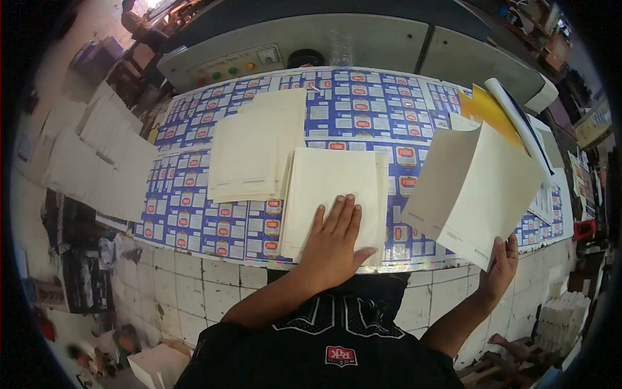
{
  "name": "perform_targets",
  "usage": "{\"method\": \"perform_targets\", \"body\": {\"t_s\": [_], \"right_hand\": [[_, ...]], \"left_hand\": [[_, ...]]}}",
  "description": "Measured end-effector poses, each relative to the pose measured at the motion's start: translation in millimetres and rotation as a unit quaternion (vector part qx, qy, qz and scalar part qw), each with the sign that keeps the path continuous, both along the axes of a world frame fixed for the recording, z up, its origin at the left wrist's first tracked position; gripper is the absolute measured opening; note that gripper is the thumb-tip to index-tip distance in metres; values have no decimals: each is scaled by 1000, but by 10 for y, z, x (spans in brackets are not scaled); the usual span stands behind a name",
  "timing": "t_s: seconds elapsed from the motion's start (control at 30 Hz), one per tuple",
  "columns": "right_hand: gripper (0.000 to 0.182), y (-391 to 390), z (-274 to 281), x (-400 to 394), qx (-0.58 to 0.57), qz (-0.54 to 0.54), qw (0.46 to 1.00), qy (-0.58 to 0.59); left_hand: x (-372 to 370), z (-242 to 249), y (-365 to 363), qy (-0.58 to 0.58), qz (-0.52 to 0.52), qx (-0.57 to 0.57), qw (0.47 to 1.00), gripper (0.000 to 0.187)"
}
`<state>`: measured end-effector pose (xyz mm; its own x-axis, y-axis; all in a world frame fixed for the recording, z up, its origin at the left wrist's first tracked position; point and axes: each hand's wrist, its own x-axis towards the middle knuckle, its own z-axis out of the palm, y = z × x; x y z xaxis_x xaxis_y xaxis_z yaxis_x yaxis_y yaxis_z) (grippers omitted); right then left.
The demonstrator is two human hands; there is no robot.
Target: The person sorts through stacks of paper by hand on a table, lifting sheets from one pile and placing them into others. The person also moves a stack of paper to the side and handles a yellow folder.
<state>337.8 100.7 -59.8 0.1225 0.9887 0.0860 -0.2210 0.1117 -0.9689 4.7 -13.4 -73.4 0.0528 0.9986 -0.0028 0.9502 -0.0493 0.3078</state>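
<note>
My left hand (334, 240) lies flat, fingers spread, on a stack of cream folded paper (334, 172) at the table's front edge. On the right, my right hand (500, 262) pinches the lower corner of a large cream paper sheet (495, 188). That sheet has a crease down its middle and stands partly open like a tent. Small printing runs along its lower edge. Left of the stack, a second pile of cream papers (243, 155) lies in overlapping layers.
Blue printed sheets (188, 194) cover the table. A yellow sheet (495, 113) and a rolled white sheet (518, 123) lie at the right. Behind stands a grey machine panel (376, 42) with buttons. White paper stacks (97, 162) are at the left; a person (137, 26) is far back.
</note>
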Motion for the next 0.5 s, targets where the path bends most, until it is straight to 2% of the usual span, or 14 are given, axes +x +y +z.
{"method": "perform_targets", "body": {"t_s": [0.07, 0.1, 0.17, 0.2, 0.23, 0.27, 0.4, 0.43, 0.5], "right_hand": [[33, -45, 46, 24, -4, 15, 1000, 18], [33, -67, 71, -9, -3, 16, 1000, 18], [34, -110, 112, -170, -17, 70, 997, 20], [35, -125, 69, -291, -34, 61, 998, 4], [35, -155, 87, -468, -54, 93, 994, -22], [38, -183, 164, -722, -64, 115, 990, -58], [37, -239, 34, -1475, -73, 285, 952, -91], [37, -237, -6, -1631, -39, 324, 935, -141], [38, -270, -16, -1881, -77, 387, 909, -131]], "left_hand": [[5, -35, -5, 5, 12, 12, 1000, 72], [-9, -26, -7, 5, 12, 12, 1000, 72], [-72, 17, -5, -79, 29, -7, 996, 63], [-115, 34, -21, -77, 30, -6, 997, 63], [-165, 53, -45, -212, 52, 47, 975, 62], [-206, 73, -63, -343, 74, 100, 931, 62], [-320, 212, -113, -401, 35, 104, 909, 63], [-321, 207, -115, -399, 40, 108, 910, 63], [-310, 171, -92, -346, 24, 68, 935, 66]]}}
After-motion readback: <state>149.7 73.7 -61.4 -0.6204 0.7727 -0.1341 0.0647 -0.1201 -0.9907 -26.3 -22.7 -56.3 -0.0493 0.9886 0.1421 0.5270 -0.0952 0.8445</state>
